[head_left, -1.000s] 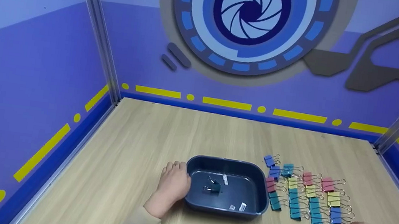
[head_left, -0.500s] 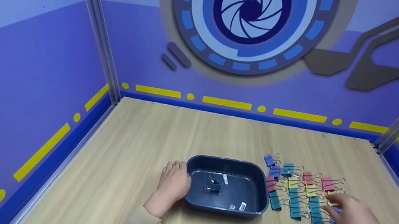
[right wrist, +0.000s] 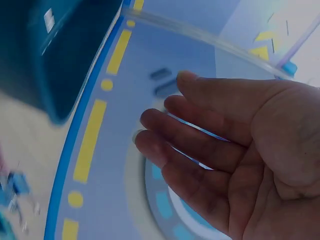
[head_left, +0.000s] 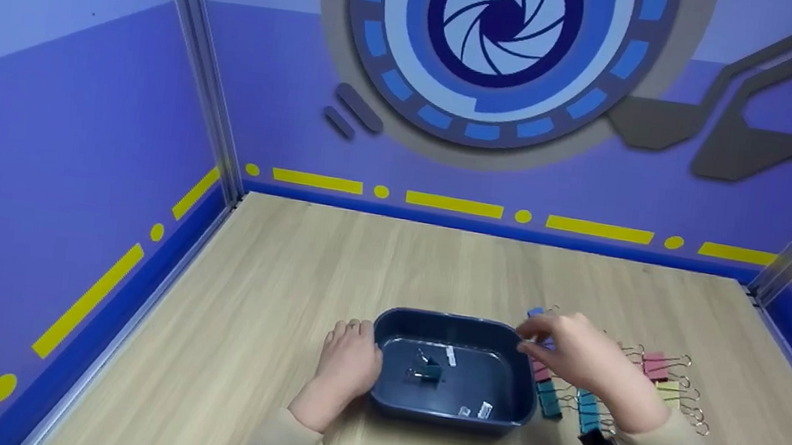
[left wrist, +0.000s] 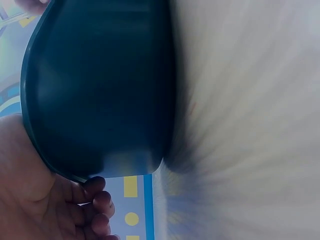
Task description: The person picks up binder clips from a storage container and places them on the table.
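A dark blue plastic bin [head_left: 448, 416] stands on the table. My left hand [head_left: 349, 360] holds its left rim, the fingers curled over the far corner in the left wrist view. Teal binder clip [head_left: 430, 373] lies inside, its wire handles raised. My right hand [head_left: 577, 350] hovers by the bin's far right corner, above the binder clips; in the right wrist view its fingers [right wrist: 195, 145] are loosely bent and hold nothing. Rows of binder clips lie right of the bin: a teal one [head_left: 549, 400], a red one [head_left: 654, 364] and a yellow one [head_left: 667, 392] show. The right arm hides several others.
White label scraps [head_left: 485, 410] lie on the bin floor. Bare wooden table [head_left: 285, 262] extends left of and behind the bin. Blue printed panels [head_left: 267, 101] with metal corner posts [head_left: 197, 54] enclose the table at the back and sides.
My right hand has moved from the near right teal binder clip leftward and away from me, up to the bin's right corner. The left hand and the bin have stayed in place.
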Tool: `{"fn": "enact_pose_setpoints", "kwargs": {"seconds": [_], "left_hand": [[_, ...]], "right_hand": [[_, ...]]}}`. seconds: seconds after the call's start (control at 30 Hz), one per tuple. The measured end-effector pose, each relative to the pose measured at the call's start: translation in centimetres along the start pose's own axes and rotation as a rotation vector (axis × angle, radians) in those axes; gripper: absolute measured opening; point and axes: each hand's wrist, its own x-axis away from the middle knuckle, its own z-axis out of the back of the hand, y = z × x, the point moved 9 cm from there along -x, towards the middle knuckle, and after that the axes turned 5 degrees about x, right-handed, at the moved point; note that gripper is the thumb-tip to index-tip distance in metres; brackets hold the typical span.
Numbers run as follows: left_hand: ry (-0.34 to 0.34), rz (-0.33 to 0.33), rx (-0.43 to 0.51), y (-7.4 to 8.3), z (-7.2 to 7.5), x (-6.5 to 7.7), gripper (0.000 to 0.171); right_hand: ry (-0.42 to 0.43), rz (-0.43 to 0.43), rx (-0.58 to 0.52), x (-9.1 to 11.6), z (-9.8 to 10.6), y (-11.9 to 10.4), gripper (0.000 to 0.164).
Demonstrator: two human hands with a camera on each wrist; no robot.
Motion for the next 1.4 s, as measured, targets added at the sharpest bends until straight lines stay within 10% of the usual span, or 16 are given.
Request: {"fn": "enact_pose_setpoints", "kwargs": {"seconds": [0.6,0.93,1.4], "left_hand": [[-0.021,0.013,0.012,-0.2,0.0,-0.2,0.026],[-0.002,-0.025,0.005,0.2,0.0,-0.1,0.024],[-0.046,-0.001,0.024,-0.1,-0.4,-0.1,0.03]], "right_hand": [[-0.351,0.18,0.066,-8.7,-8.9,-7.1,0.028],[-0.344,0.426,0.163,-9.5,-12.8,-10.8,0.017],[-0.435,0.348,0.087,-9.6,-15.0,-8.5,0.006]]}}
